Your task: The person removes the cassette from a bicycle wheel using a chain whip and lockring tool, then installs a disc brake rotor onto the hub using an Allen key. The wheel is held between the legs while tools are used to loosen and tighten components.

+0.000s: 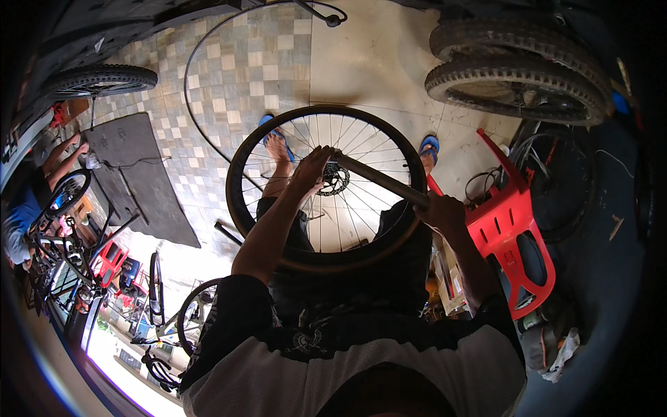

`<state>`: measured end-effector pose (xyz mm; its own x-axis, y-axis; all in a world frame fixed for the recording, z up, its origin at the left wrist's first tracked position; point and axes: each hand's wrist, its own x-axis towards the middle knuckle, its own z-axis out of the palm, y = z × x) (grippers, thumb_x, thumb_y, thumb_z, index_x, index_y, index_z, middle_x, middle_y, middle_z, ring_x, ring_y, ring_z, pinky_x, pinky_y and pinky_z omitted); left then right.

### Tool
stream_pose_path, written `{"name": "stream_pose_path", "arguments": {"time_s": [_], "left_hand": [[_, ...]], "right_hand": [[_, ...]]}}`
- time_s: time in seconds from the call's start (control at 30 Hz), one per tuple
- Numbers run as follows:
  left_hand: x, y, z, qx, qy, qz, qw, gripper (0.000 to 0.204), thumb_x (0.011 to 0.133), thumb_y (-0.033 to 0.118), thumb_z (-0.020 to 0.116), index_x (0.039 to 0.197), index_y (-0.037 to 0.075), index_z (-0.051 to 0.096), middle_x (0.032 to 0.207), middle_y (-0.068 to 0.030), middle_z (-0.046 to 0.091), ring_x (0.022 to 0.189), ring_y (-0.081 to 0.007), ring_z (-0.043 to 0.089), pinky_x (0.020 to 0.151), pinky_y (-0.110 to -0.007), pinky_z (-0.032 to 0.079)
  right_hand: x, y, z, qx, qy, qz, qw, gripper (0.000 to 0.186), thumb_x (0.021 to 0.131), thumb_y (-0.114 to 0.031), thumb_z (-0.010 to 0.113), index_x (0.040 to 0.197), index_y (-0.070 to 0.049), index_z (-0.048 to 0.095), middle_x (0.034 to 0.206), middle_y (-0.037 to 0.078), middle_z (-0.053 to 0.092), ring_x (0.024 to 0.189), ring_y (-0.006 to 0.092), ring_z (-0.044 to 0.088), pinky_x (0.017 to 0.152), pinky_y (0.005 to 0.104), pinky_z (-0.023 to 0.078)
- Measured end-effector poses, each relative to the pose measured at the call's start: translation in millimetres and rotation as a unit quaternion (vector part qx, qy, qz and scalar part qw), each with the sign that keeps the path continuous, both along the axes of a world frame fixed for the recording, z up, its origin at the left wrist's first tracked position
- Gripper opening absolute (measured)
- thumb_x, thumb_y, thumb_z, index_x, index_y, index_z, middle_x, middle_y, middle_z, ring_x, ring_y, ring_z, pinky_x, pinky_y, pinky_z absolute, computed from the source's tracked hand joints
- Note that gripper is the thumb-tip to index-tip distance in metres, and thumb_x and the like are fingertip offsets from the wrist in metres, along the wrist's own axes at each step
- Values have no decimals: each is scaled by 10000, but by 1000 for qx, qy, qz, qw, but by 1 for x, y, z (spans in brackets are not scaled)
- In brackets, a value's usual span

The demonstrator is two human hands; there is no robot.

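In the head view, a bicycle wheel (340,186) lies in front of the person's body, its face with the disc rotor (344,182) turned up toward the camera. Its near edge is close to the person's lap; whether the legs or the floor (375,52) carry it, I cannot tell. Between the two feet, one (278,150) shows through the wheel and the other (429,161) just beyond its right side. A long grey bar (383,180) crosses the upper face, one end at the wheel's centre.

The right hand (445,211) has its grip closed round the bar's outer end, beside the tyre (234,186). The left hand (311,170) lies over the inner end with fingers bent; its grip looks partly closed, though how firmly it holds cannot be made out.

The likeliest trouble, I judge, is the inner end jumping off its seat if it sits askew under load, knocking the left fingers against the rotor. A poorly braced wheel could turn along with the bar, and a sudden release could throw the right hand toward the red chair (511,222) nearby.

The bar's long axis slants from the wheel's centre outward to the right and toward the person; the wheel's axle points roughly up at the camera.
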<state>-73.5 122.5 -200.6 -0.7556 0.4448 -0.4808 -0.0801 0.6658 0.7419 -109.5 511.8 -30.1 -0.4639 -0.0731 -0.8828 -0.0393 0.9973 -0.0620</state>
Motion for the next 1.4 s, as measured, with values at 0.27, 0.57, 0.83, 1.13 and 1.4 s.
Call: {"name": "stream_pose_path", "arguments": {"time_s": [0.27,0.57,0.83,1.13,1.4], "left_hand": [[-6,7,9,2,67,-4,998,754,760,-150,606,1489,-38,453,1425,-298,568,1365,-477,528,1134,-502,472],[-12,8,6,-11,68,-15,997,717,789,-109,611,1485,-48,453,1391,-309,586,1317,-493,552,1094,-505,487],[-21,13,18,-13,36,-33,999,686,815,-74,616,1481,-50,455,1372,-313,597,1289,-501,564,1070,-507,494],[19,-68,48,-295,-75,155,940,696,875,100,686,1514,8,425,1360,-274,596,1271,-465,578,1070,-528,473],[101,-166,144,-301,-385,578,654,776,808,525,847,1218,-96,629,1001,-181,723,837,-327,722,730,-445,609]], "right_hand": [[18,51,-89,-62,91,51,993,456,814,-560,734,1004,-145,705,705,116,713,666,332,743,625,491,597],[9,39,-79,-44,70,45,996,454,785,-526,757,1017,-139,706,744,114,725,680,322,745,635,485,599],[-3,50,-102,-49,2,43,998,436,812,-511,756,1009,-126,705,751,134,744,705,332,759,647,480,609],[5,52,-99,-57,92,72,992,442,819,-491,756,1040,-118,668,701,108,717,638,325,739,584,482,592],[-4,50,-92,-90,213,102,967,497,766,-530,804,985,-121,628,677,97,671,621,308,705,578,473,554]]}}
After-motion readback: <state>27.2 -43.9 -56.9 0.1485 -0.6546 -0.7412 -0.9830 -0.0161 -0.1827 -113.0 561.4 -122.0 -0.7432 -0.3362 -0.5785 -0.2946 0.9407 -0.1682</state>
